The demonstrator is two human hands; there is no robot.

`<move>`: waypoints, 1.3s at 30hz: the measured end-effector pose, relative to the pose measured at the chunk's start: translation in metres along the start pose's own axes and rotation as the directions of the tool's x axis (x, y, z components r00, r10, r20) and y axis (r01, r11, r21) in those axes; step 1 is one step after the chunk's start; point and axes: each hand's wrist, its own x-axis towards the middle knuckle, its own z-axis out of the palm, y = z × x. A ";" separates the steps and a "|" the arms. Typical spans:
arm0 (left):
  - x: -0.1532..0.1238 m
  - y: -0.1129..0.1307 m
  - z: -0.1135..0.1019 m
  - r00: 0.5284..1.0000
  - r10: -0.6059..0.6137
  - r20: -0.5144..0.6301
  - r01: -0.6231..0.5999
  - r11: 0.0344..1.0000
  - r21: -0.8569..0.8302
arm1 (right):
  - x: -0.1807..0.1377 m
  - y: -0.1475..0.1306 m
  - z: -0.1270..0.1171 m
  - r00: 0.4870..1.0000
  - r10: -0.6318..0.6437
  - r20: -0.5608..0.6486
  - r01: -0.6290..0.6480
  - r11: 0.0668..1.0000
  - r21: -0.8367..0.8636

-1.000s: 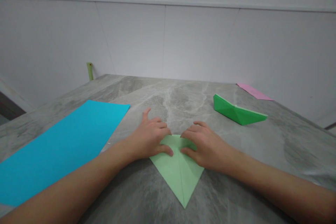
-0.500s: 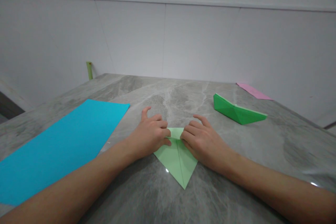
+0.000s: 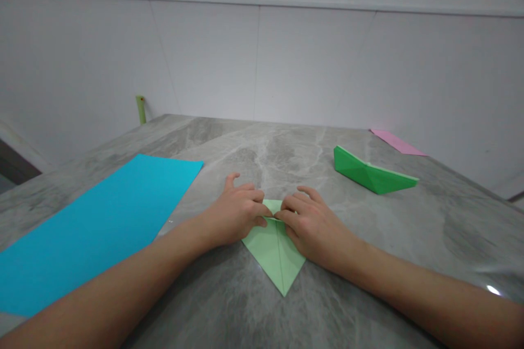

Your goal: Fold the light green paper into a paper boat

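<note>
A pale green sheet of paper [image 3: 273, 256], folded to a point towards me and creased down its middle, lies on the table between my hands. My left hand [image 3: 239, 212] grips its upper left part, thumb and forefinger pinched at a folded edge, with the little finger raised. From the other side my right hand [image 3: 313, 223] pinches the same edge near the centre crease. The fingertips of both hands almost meet there. Parts of the paper's left and right sides are hidden under the hands.
A large blue sheet [image 3: 110, 218] lies to the left, partly behind my left forearm. Right of centre stands a folded green paper boat [image 3: 372, 173]. A pink paper [image 3: 397, 142] rests at the far right edge of the grey marbled table [image 3: 286, 147], against the white wall.
My right hand's fingertips have moved left along the fold, close to the left fingertips. The paper's near point has shifted slightly left.
</note>
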 end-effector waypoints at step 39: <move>-0.003 0.007 0.002 0.996 0.077 0.049 -0.058 0.949 -0.311 | 0.012 0.040 0.017 0.977 0.085 -0.195 -0.090 0.996 -0.017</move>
